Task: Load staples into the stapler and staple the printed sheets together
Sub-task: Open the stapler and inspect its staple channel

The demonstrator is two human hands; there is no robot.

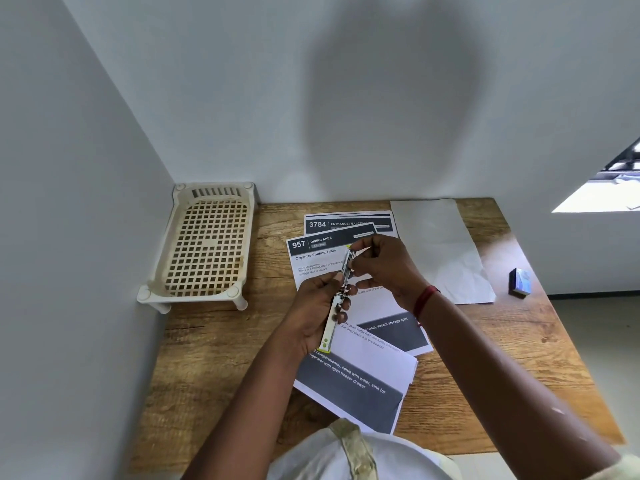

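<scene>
I read rear sheet [349,224] hdr: "3784", "ENTRANCE / BALCON…", rest hidden. Next sheet [313,252]: "957", "DINING AREA", title "Organize Folding Table"; small txt below only partly legible, "storage spot is vacant". Third sheet [393,332], dark band: "room, vacant storage spot". Front sheet [346,384], dark band: "kettle with water, sink for", "w/ open freezer drawer" (printed "with").

rack [204,247] back-left on table [214,358] | sheets [363,375] centre | stapler [337,299] above sheets | box [520,281] far right

Red thread band [426,301] (right wrist), pale top [311,459] with mottled strap [356,452]
</scene>
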